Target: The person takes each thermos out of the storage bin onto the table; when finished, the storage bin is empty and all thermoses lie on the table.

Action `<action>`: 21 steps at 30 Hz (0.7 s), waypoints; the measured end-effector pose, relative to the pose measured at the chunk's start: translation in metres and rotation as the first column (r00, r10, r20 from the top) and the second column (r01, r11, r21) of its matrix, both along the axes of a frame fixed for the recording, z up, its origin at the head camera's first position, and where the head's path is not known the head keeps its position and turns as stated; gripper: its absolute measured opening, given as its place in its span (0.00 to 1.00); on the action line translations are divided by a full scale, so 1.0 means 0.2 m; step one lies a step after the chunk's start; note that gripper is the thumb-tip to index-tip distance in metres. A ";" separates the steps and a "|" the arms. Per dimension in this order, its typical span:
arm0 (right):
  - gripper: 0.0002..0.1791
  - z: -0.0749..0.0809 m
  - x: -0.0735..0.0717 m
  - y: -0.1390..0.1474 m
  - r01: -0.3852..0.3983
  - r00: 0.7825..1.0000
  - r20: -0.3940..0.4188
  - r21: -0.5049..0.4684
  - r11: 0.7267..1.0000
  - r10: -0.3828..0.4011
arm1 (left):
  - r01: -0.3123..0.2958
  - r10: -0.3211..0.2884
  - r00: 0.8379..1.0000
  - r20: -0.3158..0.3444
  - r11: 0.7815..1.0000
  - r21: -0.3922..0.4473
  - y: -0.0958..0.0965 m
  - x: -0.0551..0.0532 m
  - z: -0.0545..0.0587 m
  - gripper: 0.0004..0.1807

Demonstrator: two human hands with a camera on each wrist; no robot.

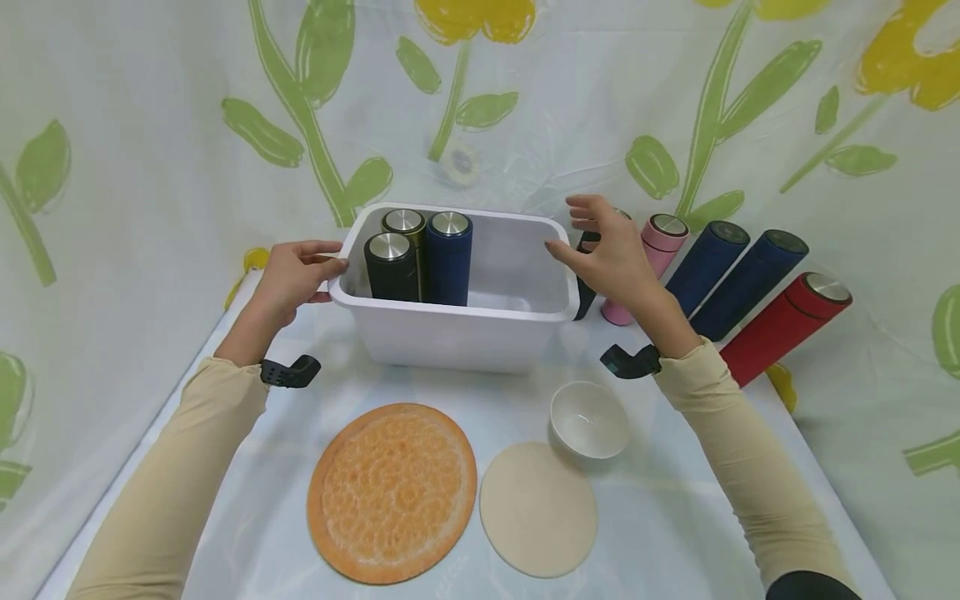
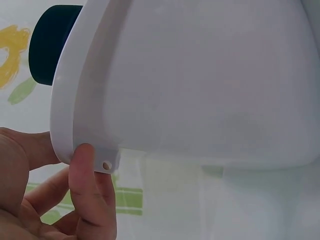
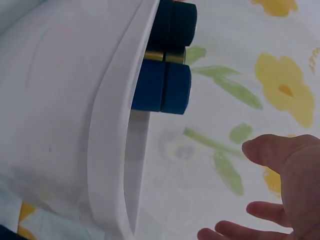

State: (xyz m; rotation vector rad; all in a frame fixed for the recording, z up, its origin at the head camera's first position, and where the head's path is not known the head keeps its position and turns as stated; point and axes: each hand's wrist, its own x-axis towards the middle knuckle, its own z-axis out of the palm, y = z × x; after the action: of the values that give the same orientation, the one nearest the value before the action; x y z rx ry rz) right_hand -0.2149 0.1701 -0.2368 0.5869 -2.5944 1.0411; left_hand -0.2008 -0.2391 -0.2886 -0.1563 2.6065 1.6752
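A white plastic bin (image 1: 450,342) stands at the back of the table. Inside it, at the left end, three flasks are upright: a black flask (image 1: 392,271), an olive-green flask (image 1: 405,219) and a blue flask (image 1: 450,262), all with silver-topped lids. My left hand (image 1: 296,279) pinches the bin's left rim between thumb and fingers; in the left wrist view a finger lies on the rim's outer side (image 2: 65,120). Beyond the bin's right rim, my right hand (image 1: 611,254) hovers with fingers spread, holding nothing; the right wrist view shows it apart from the rim (image 3: 107,165).
Right of the bin stand a black flask (image 1: 585,287), partly hidden, a pink flask (image 1: 663,242), two blue flasks (image 1: 708,262) and a red flask (image 1: 780,325). In front lie an orange-brown round mat (image 1: 390,492), a cream disc (image 1: 538,510) and a white bowl (image 1: 590,421).
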 end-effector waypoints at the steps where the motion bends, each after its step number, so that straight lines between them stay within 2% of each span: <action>1: 0.37 0.00 -0.01 -0.01 -0.010 1.000 0.004 0.000 1.000 0.010 | -0.002 0.002 1.000 0.003 1.000 0.000 0.00 0.00 0.00 0.28; 13: 0.37 -0.03 -0.11 -0.23 -0.089 0.995 0.048 -0.019 0.996 0.090 | -0.012 0.012 1.000 0.000 1.000 -0.004 0.01 0.00 -0.02 0.28; 21: 0.39 -0.04 -0.16 -0.36 -0.121 0.990 0.077 0.032 0.992 0.118 | -0.009 0.009 1.000 -0.012 1.000 -0.008 0.00 0.01 -0.02 0.28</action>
State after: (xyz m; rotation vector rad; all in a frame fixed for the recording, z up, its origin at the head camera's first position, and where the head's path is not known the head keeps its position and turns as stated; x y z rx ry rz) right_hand -0.2471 0.0987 -0.2452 0.7334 -2.6765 1.0741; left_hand -0.1998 -0.2383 -0.2925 -0.1589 2.6258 1.6743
